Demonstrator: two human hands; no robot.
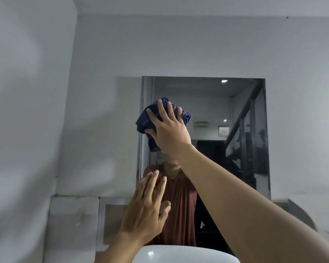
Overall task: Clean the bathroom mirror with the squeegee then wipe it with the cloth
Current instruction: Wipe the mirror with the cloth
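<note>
The rectangular mirror hangs on the grey wall ahead. My right hand presses a crumpled dark blue cloth flat against the mirror's upper left area, fingers spread over it. My left hand is raised lower down near the mirror's left edge, fingers apart and holding nothing; whether it touches the glass I cannot tell. No squeegee is in view. The mirror reflects a person in a brown shirt behind my arms.
A white basin sits directly below at the bottom edge. A grey wall stands close on the left. A tiled ledge runs under the mirror. Reflected stairs and railing fill the mirror's right side.
</note>
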